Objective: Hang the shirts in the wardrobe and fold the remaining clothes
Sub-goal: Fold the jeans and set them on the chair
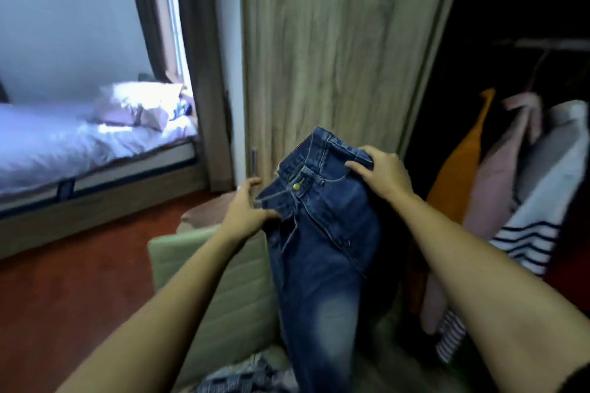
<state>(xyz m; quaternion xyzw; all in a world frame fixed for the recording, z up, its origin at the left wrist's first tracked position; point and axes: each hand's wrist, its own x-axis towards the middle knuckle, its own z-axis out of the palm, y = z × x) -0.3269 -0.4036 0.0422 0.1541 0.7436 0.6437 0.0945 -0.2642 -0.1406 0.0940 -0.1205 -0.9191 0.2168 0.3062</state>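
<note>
Both hands hold the jeans (319, 233) up by the waistband, in front of the wardrobe door (335, 41); the left hand (245, 210) pinches the left edge, the right hand (383, 174) grips the right side; the legs hang down over a green seat (217, 271); shirts (498, 185) hang in the wardrobe, right.

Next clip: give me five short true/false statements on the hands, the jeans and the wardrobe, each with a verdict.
1. Both hands grip the jeans at the waistband. True: left hand, right hand.
2. The jeans lie folded flat on the bed. False: they hang from the hands; the bed is off to the left.
3. The jeans' button is fastened. True.
4. The wardrobe is empty. False: an orange garment hangs inside.
5. The striped top is red. False: white with dark stripes.
</note>
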